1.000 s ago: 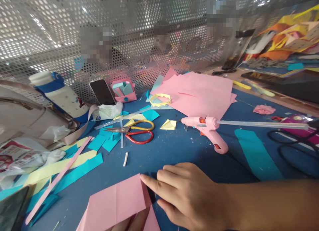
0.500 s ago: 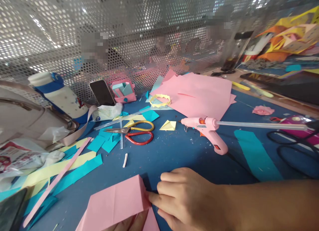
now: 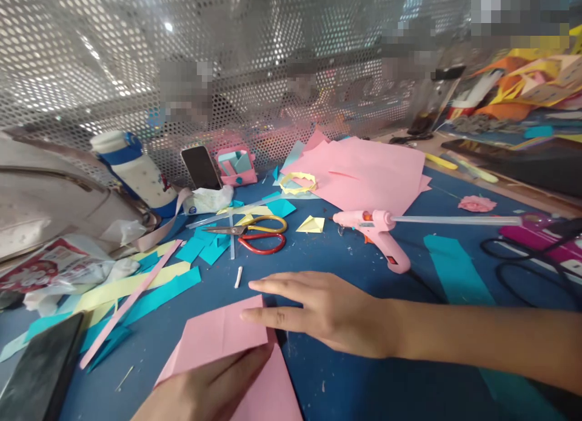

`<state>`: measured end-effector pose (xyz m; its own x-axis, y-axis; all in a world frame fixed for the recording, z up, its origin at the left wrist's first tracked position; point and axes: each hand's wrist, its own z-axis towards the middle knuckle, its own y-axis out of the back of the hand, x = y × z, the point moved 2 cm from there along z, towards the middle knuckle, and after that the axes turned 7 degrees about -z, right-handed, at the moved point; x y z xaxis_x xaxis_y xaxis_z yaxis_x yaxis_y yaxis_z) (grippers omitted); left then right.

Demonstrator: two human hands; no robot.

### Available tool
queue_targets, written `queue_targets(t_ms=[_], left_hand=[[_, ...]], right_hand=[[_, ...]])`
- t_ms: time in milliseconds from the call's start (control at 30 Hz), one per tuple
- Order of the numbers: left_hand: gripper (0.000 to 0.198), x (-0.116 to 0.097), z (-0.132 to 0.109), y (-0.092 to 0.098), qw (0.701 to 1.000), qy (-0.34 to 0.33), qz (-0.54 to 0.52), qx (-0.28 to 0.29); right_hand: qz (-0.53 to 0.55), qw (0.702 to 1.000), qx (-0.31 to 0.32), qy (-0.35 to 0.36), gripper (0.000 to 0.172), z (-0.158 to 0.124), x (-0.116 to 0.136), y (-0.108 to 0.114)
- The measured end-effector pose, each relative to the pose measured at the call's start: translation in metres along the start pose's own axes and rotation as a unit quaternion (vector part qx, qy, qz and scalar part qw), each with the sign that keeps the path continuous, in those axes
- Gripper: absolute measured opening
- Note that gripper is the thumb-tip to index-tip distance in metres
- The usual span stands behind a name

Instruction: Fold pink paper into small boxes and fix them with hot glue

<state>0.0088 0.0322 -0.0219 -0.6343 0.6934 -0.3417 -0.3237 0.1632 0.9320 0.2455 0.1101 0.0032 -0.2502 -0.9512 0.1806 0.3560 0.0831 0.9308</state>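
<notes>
A folded pink paper piece [image 3: 218,336], box-like with creased edges, stands at the lower middle of the table. My left hand [image 3: 200,384] reaches inside it from below and holds it; its fingertips and thumb are hidden by the paper. My right hand [image 3: 313,309] is open, palm down, with two fingers stretched to the left. One finger lies over the paper's top right corner, and the other is raised above the table. Beyond the hands are scissors [image 3: 261,234] with yellow and red handles and a pink glue gun [image 3: 373,230] holding a long clear glue stick.
Blue, yellow and pink paper strips [image 3: 154,297] litter the left, near a dark phone [image 3: 45,366]. A bottle [image 3: 140,175], another phone [image 3: 200,168] and pink sheets [image 3: 364,172] stand or lie before a perforated metal panel [image 3: 254,57]. Black cord loops [image 3: 504,269] are at right.
My right hand has lifted from the paper's right side, opened its fingers and moved up and left over the corner. More of my left hand shows. The camera view has shifted slightly.
</notes>
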Motion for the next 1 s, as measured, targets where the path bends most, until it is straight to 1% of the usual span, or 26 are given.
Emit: queue_targets(t_ms=[67,100,133,200,233,267,300,367,400,433,467,567,600,667,733,833,900,967,1000], left_hand=[[0.053,0.005,0.003,0.006,0.999,-0.038,-0.014,0.011],[0.053,0.008,0.005,0.01,0.998,-0.054,-0.027,0.025],[0.051,0.01,0.007,0.015,0.996,-0.078,-0.042,0.025],[0.049,0.016,0.012,0.024,0.991,-0.113,-0.068,0.039],[0.045,0.019,0.014,0.029,0.99,-0.119,-0.076,0.028],[0.041,0.022,0.015,0.032,0.99,-0.117,-0.078,0.024],[0.041,0.025,0.016,0.035,0.992,-0.101,-0.072,0.024],[0.053,0.029,0.014,0.038,0.995,-0.087,-0.055,0.016],[0.044,0.028,0.012,0.039,0.993,-0.104,-0.05,0.002],[0.04,0.027,0.01,0.04,0.993,-0.109,-0.045,-0.005],[0.039,0.025,0.006,0.04,0.993,-0.108,-0.041,0.004],[0.05,0.017,-0.003,0.041,0.994,-0.082,-0.023,0.062],[0.053,0.014,-0.006,0.042,0.994,-0.076,-0.015,0.072],[0.056,0.007,-0.009,0.043,0.995,-0.07,0.001,0.072],[0.055,0.002,-0.01,0.041,0.996,-0.064,0.017,0.06],[0.049,-0.004,-0.009,0.029,0.997,-0.054,0.05,0.03],[0.046,-0.008,-0.009,0.018,0.996,-0.051,0.067,-0.018],[0.041,-0.012,-0.01,0.009,0.992,-0.05,0.076,-0.083],[0.04,-0.014,-0.011,0.005,0.99,-0.051,0.083,-0.106]], right_hand=[[-0.014,1.0,0.023,0.014,0.054,0.006,0.0,0.002],[-0.012,0.999,0.036,0.013,0.054,0.01,0.0,0.002],[-0.003,0.999,0.045,0.007,0.054,0.015,0.0,0.003],[0.037,0.998,0.05,-0.016,0.048,0.024,0.0,0.004],[0.061,0.997,0.044,-0.026,0.042,0.028,0.001,0.005],[0.082,0.995,0.037,-0.036,0.037,0.032,0.001,0.006],[0.096,0.994,0.03,-0.044,0.033,0.035,0.002,0.006],[0.104,0.992,0.021,-0.063,0.03,0.039,0.004,0.007],[0.098,0.993,0.017,-0.071,0.029,0.04,0.004,0.006],[0.09,0.993,0.012,-0.075,0.029,0.04,0.004,0.005],[0.081,0.994,0.005,-0.076,0.028,0.039,0.004,0.003],[0.066,0.995,-0.04,-0.07,0.026,0.035,0.004,-0.004],[0.066,0.994,-0.055,-0.067,0.025,0.034,0.004,-0.006],[0.073,0.993,-0.073,-0.064,0.025,0.031,0.004,-0.011],[0.085,0.992,-0.077,-0.06,0.026,0.03,0.004,-0.015],[0.106,0.989,-0.08,-0.058,0.027,0.029,0.002,-0.017],[0.125,0.987,-0.083,-0.059,0.028,0.029,0.001,-0.018],[0.144,0.984,-0.084,-0.063,0.03,0.029,0.0,-0.018],[0.152,0.983,-0.083,-0.065,0.031,0.029,-0.001,-0.019]])
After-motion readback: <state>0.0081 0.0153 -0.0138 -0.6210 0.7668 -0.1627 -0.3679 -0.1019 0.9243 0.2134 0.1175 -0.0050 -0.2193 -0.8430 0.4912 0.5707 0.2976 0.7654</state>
